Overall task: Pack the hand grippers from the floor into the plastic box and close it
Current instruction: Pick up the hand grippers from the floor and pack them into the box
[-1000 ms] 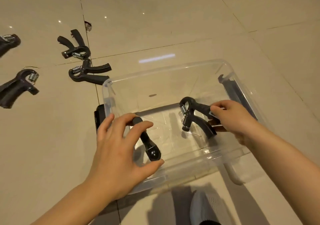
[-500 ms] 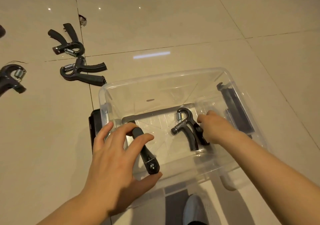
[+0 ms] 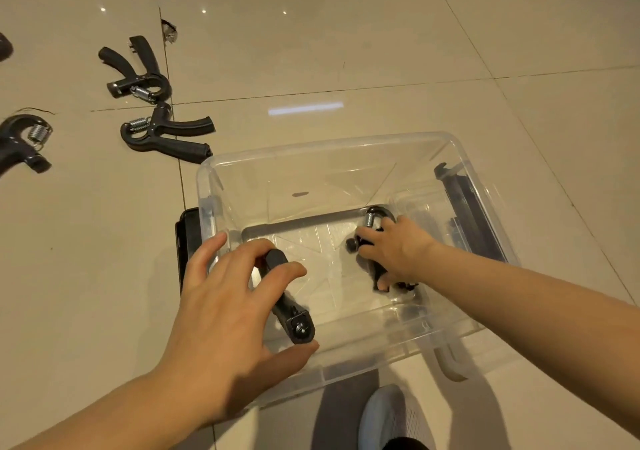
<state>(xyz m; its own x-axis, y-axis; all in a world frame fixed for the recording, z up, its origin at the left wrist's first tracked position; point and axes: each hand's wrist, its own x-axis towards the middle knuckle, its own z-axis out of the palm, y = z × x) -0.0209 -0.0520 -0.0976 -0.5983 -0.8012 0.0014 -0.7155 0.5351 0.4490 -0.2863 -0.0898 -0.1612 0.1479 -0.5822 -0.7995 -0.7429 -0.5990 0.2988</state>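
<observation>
Since a second ago, the right hand [image 3: 398,253] has lowered its hand gripper [image 3: 375,222] to the plastic box [image 3: 311,151] floor, fingers curled around it. The left hand [image 3: 225,297] pinches another gripper [image 3: 291,305] over the box's near left. Three grippers [image 3: 162,137] remain on the floor at far left.

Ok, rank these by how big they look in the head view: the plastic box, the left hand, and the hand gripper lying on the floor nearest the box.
1. Plastic box
2. Left hand, though it sits nearest the camera
3. Hand gripper on the floor
</observation>
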